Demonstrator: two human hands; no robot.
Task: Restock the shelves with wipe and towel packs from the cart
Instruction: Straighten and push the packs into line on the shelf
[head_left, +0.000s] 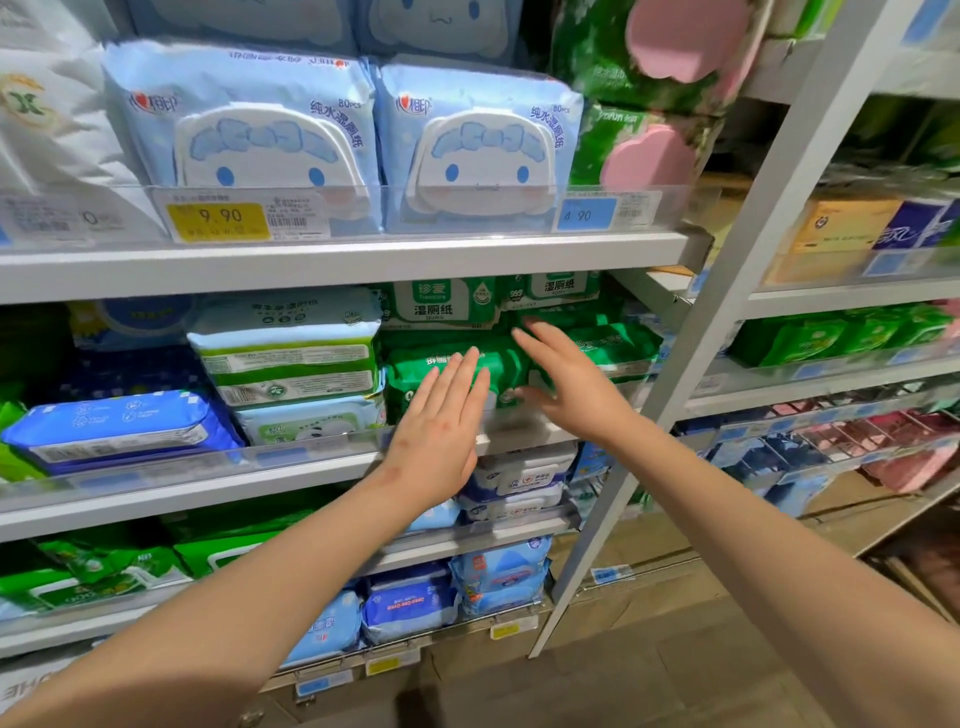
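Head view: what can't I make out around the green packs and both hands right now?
- Cart: outside the head view, so remaining stock is unknown.
- Green wipe pack: label partly covered by the left hand.
- Right hand: thumb motion-blurred; contact with the packs can't be told.
- Middle shelf's price labels: blurred, unreadable.
- Right-hand rack's goods: blurred, brands unreadable.

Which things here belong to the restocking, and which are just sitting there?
Job: left hand, right hand, green wipe packs, middle shelf.
Bystanders: blue cartoon-face packs, yellow price tag, dark blue pack, pink-lidded packs.
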